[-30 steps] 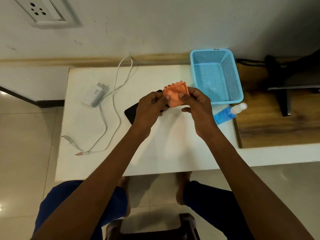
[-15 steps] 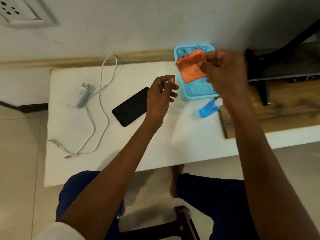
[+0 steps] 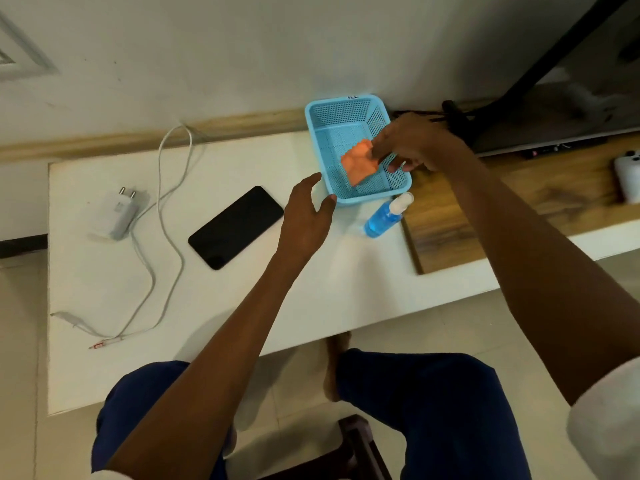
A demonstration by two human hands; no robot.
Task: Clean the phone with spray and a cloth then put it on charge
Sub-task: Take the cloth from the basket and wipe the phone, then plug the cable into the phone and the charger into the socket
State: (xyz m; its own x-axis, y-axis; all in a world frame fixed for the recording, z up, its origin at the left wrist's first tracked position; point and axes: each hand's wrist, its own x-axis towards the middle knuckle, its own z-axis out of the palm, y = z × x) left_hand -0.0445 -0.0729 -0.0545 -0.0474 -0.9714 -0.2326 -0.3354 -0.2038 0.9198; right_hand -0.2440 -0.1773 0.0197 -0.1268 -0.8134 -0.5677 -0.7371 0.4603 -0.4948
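We note a white table (image 3: 104,358) against the wall, phone (image 3: 236,227) lying mid-surface. Since the earlier frame, the right hand (image 3: 412,142) has lowered the pinched orange cloth (image 3: 358,163) into the blue basket (image 3: 346,114) at the far edge. The left hand (image 3: 304,216) hovers, fingers spread and relaxed.

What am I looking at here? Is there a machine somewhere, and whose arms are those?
There is no machine: a person wears a camera on the head, and it looks forward and down, so you see their own two bare arms reaching out and their knees at the bottom. There is just this one view.

In front of them is a white table. On it lie a black phone, a white charger plug with its long white cable, a blue spray bottle on its side, and a blue plastic basket.

The right hand reaches over the basket and pinches an orange cloth at its edge, with the cloth down inside the basket. The left hand hovers open above the table between the phone and the basket, holding nothing.
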